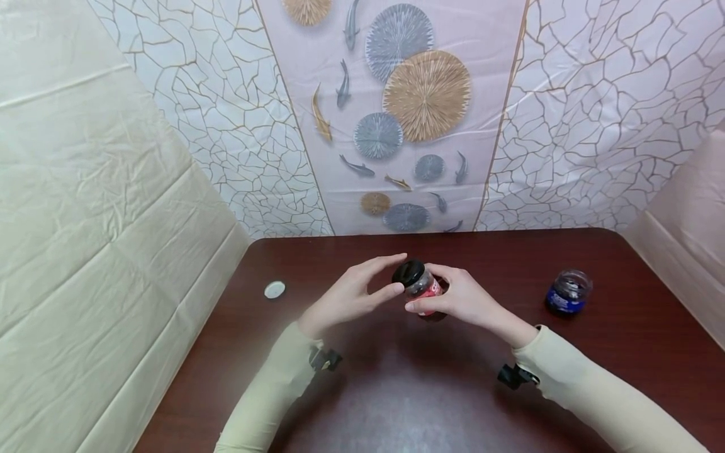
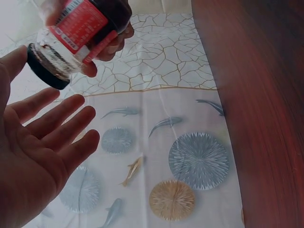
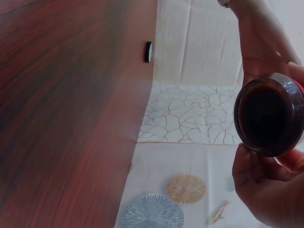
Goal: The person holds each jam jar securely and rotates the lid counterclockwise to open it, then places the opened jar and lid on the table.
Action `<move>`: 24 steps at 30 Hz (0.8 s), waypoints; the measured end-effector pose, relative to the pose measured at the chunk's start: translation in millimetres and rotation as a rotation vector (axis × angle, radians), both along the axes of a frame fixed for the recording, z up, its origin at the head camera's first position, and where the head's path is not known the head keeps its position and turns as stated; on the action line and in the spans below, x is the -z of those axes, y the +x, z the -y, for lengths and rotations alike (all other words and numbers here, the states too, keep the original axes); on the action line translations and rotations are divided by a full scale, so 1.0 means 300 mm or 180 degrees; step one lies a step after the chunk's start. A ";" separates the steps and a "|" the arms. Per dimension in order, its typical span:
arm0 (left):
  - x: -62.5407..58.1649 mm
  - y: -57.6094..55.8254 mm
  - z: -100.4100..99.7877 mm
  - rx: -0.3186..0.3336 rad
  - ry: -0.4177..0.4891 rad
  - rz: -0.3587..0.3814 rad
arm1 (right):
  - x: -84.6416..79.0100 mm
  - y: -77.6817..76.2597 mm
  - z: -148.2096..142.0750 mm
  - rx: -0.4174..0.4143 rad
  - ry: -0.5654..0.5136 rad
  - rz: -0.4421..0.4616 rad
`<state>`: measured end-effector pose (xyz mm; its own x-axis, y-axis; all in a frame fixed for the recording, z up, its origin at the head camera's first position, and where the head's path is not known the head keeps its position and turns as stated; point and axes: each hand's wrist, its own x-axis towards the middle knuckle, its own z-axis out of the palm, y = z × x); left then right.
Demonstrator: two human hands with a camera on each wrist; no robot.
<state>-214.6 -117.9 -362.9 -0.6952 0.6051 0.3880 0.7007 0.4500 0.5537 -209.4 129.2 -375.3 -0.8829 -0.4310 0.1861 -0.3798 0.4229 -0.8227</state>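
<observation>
My right hand [image 1: 461,296] grips a glass jar [image 1: 432,290] with a red label and dark contents, held tilted above the table with its black lid [image 1: 409,273] pointing left. Beside that lid is my left hand [image 1: 354,292], its fingers spread and fairly straight. In the left wrist view the left thumb [image 2: 16,61] meets the lid's edge, while the other fingers lie apart below it. From the right wrist camera the dark round base of the jar [image 3: 266,116] shows, with the right fingers around its side.
On the right of the dark red-brown table [image 1: 396,402] stands an uncapped glass jar [image 1: 568,293] with a blue label and dark contents. A loose lid [image 1: 274,289], pale side up, lies at the left. Patterned cloth [image 1: 396,126] hangs behind the table.
</observation>
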 end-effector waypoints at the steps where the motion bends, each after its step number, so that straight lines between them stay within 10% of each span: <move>1: 0.000 0.001 -0.001 0.0018 0.0009 -0.0006 | 0.001 0.001 0.000 -0.0016 -0.0009 0.0009; 16: 0.001 0.019 -0.011 0.0705 0.0110 -0.0178 | -0.013 0.034 -0.006 -0.0673 -0.0175 0.0020; 24: 0.010 0.036 -0.024 0.0708 0.0357 -0.0168 | -0.012 0.045 -0.011 -0.0744 -0.0202 -0.0013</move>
